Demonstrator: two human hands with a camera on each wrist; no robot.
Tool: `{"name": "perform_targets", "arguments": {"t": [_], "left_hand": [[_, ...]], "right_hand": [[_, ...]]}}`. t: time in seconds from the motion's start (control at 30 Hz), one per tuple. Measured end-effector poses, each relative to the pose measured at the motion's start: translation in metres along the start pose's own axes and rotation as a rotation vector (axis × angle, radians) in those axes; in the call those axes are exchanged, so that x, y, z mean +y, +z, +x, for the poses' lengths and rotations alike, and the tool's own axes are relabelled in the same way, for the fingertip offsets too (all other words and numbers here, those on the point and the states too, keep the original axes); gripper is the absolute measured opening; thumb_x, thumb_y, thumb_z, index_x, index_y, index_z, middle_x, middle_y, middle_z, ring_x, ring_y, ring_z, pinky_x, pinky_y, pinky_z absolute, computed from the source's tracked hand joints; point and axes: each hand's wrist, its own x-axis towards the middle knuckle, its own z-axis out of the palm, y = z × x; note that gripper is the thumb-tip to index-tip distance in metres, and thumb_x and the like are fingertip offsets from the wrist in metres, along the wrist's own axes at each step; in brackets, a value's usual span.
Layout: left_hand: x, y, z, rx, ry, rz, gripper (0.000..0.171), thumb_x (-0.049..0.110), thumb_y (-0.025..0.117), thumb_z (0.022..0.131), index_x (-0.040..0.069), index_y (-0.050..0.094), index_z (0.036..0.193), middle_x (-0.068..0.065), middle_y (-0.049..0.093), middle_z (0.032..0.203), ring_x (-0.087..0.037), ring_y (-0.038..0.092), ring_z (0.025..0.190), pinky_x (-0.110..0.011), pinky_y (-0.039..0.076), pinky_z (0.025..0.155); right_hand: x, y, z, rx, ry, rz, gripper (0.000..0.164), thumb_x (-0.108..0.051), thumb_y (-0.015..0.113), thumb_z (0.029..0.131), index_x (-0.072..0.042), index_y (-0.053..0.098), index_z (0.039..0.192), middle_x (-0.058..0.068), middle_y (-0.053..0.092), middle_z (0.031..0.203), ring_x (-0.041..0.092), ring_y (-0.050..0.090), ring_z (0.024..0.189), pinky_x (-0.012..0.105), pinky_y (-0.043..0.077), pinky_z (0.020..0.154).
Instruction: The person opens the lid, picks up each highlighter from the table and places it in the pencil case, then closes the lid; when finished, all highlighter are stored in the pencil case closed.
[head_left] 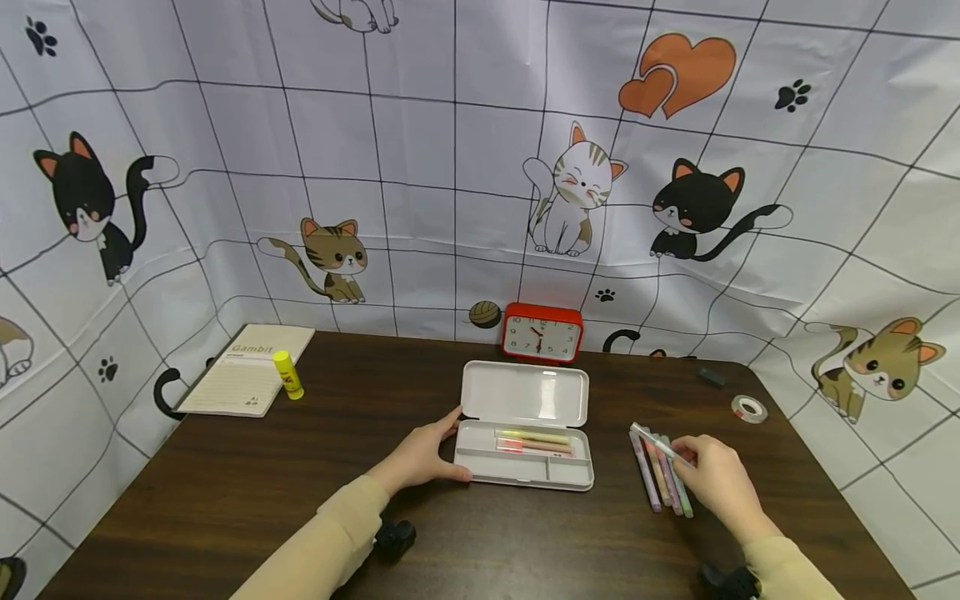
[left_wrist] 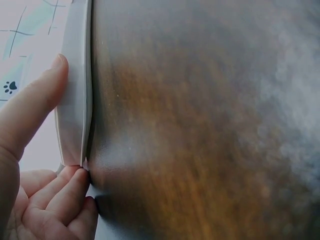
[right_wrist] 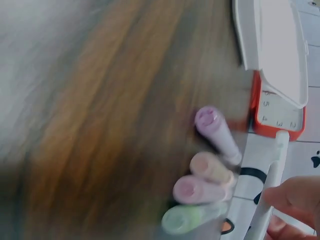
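An open white pencil case [head_left: 491,465] lies on the table, its lid [head_left: 525,396] tipped back. My left hand [head_left: 420,454] grips its left end, thumb at the front edge and fingers round the corner, as the left wrist view shows. Yellow and pink pens [head_left: 534,442] rest in the rear compartment; the divided front compartment shows bare. To the right, my right hand [head_left: 712,475] pinches a white marker [right_wrist: 275,170] above several loose markers. Among those are a purple marker [right_wrist: 217,130], a peach one, a pink one and a green marker [right_wrist: 187,217].
A red clock [head_left: 542,333] stands behind the case. At the far left, a yellow glue stick [head_left: 288,375] stands by a notebook [head_left: 247,375]. A roll of tape [head_left: 749,409] and a small dark block [head_left: 712,377] lie back right. Cat-print cloth hangs behind the table.
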Motion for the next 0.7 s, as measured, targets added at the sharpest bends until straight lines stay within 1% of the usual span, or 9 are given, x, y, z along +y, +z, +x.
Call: {"name": "perform_targets", "arguments": {"t": [0.2, 0.37, 0.5, 0.7], "left_hand": [[-0.001, 0.000, 0.000, -0.003, 0.002, 0.008, 0.108, 0.038, 0.084, 0.069, 0.006, 0.022, 0.151, -0.018, 0.048, 0.140, -0.029, 0.048, 0.128, -0.049, 0.036, 0.105], [-0.002, 0.001, 0.001, -0.003, -0.002, 0.011, 0.108, 0.039, 0.084, 0.069, 0.006, 0.022, 0.151, -0.017, 0.048, 0.140, -0.029, 0.048, 0.128, -0.049, 0.036, 0.105], [-0.003, 0.002, 0.001, -0.001, -0.008, 0.008, 0.108, 0.039, 0.084, 0.069, 0.007, 0.022, 0.152, -0.017, 0.048, 0.141, -0.028, 0.048, 0.129, -0.049, 0.036, 0.105], [-0.004, 0.001, 0.001, -0.001, -0.006, 0.000, 0.108, 0.039, 0.084, 0.069, 0.006, 0.021, 0.151, -0.017, 0.047, 0.141, -0.028, 0.047, 0.129, -0.049, 0.036, 0.105]], "right_hand": [[-0.015, 0.004, 0.004, -0.031, -0.015, 0.023, 0.019, -0.005, 0.066, 0.080, -0.001, 0.071, 0.098, 0.002, 0.056, 0.078, 0.015, 0.045, 0.065, 0.029, 0.038, 0.055], [-0.029, 0.012, 0.011, -0.015, -0.057, 0.025, 0.015, -0.005, 0.069, 0.079, -0.005, 0.072, 0.094, 0.002, 0.059, 0.079, 0.016, 0.051, 0.068, 0.034, 0.045, 0.060], [-0.039, 0.017, 0.018, -0.005, -0.089, 0.029, 0.013, -0.005, 0.071, 0.079, -0.007, 0.073, 0.092, 0.001, 0.061, 0.081, 0.016, 0.056, 0.071, 0.037, 0.048, 0.063], [-0.053, 0.028, 0.025, -0.013, -0.116, 0.048, 0.011, -0.005, 0.072, 0.078, -0.009, 0.073, 0.089, 0.000, 0.062, 0.082, 0.013, 0.055, 0.070, 0.034, 0.048, 0.062]]}}
